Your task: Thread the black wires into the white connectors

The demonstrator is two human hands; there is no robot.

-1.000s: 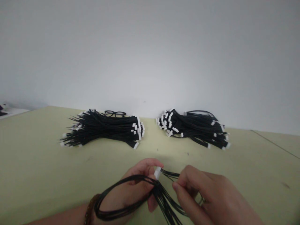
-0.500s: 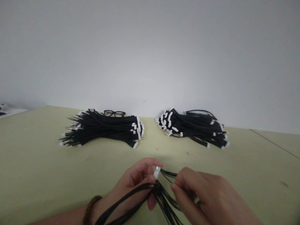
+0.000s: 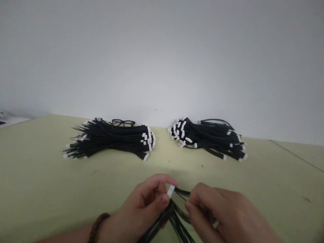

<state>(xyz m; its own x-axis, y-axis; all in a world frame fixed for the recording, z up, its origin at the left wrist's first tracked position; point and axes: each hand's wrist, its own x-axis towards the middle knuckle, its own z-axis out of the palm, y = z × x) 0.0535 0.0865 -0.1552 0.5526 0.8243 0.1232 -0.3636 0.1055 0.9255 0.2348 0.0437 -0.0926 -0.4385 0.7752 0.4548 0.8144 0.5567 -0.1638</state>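
Between the thumb and index finger of my left hand [image 3: 149, 202] is a white connector [image 3: 171, 191] at the end of a black wire harness [image 3: 178, 219]. Its dark wires hang down below my fingers and some run off to the right. My right hand [image 3: 217, 209] is closed in a pinch around the thin wires that leave the connector on its right side. The tips of my right fingers are partly hidden, so the exact wire they grip cannot be made out. A brown bracelet [image 3: 97, 225] circles my left wrist.
Two piles of black wire harnesses with white connectors, a left pile [image 3: 111, 138] and a right pile [image 3: 210, 136], lie at the back of the pale yellow table [image 3: 50, 182]. Black glasses [image 3: 123, 123] rest behind the left pile. A white wall [image 3: 162, 60] rises behind.
The connector and my left hand have shifted slightly down. The wires that looped over my left wrist now hang lower, below my thumb. My right hand has barely moved.
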